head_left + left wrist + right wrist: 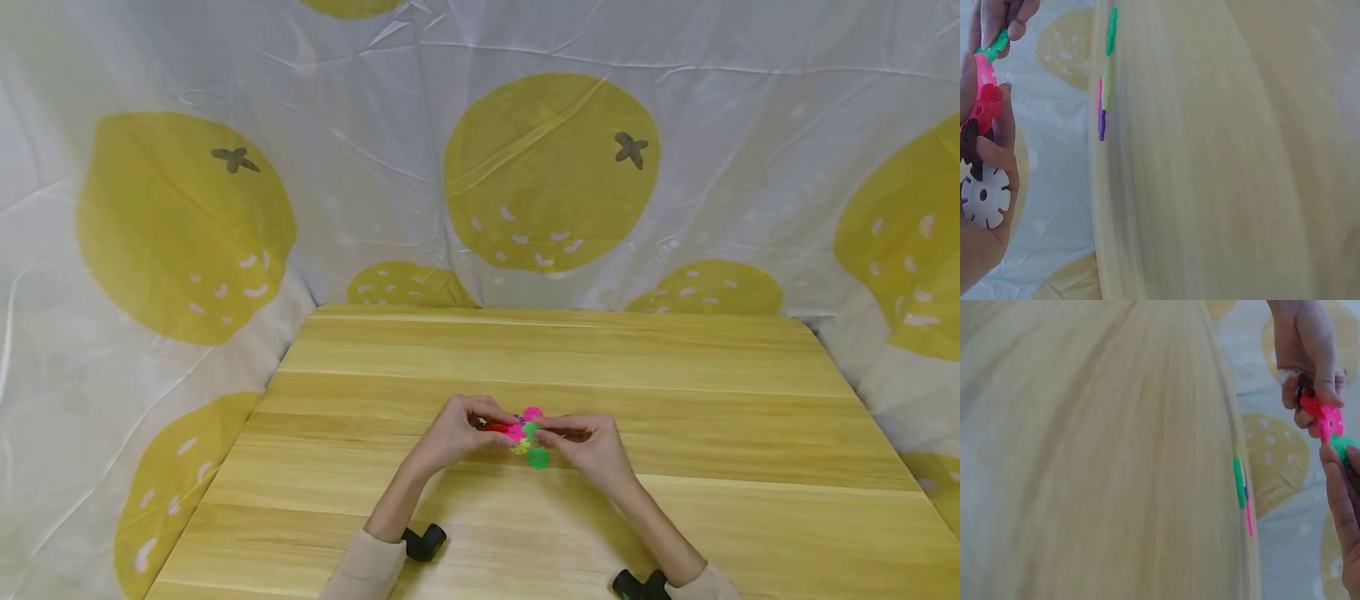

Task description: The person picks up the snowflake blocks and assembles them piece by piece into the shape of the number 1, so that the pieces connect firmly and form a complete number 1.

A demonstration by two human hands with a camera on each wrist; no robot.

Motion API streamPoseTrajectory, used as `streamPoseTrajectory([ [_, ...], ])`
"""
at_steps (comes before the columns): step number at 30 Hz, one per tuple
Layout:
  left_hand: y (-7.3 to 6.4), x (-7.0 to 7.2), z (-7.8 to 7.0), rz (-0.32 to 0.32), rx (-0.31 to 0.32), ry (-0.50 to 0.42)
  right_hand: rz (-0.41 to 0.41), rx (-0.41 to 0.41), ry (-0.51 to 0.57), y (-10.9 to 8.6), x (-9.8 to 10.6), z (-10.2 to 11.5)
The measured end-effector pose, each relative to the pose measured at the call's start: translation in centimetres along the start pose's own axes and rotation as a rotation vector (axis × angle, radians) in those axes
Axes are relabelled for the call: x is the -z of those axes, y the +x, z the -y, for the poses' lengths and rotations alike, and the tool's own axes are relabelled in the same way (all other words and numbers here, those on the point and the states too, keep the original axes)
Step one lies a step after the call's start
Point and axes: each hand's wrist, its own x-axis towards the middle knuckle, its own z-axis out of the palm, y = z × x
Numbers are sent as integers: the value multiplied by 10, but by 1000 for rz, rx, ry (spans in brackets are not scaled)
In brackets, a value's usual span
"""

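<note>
My left hand (457,432) grips a short chain of notched plastic snowflake discs. In the left wrist view the chain runs from a white disc (997,199) through a dark brown disc (971,147) and a red disc (988,112) to a pink disc (985,72). Between thumb and fingers, my right hand (597,446) pinches a green disc (1340,447), which meets the pink one at its edge. Below the hands, on the table, lie another green disc (537,459), a yellow disc (521,448), a second pink disc (533,412) and a purple disc (1102,126).
The wooden table (600,358) spreads around the hands. A pale cloth (360,167) printed with lemons hangs behind and beside it. Black wrist mounts sit by both forearms, one of them the left mount (425,542).
</note>
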Motion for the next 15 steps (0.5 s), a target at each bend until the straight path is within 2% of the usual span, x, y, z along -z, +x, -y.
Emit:
streamPoseTrajectory([
  [15,1,1,2,20,7,-30,2,-15,21,1,-3,-6],
])
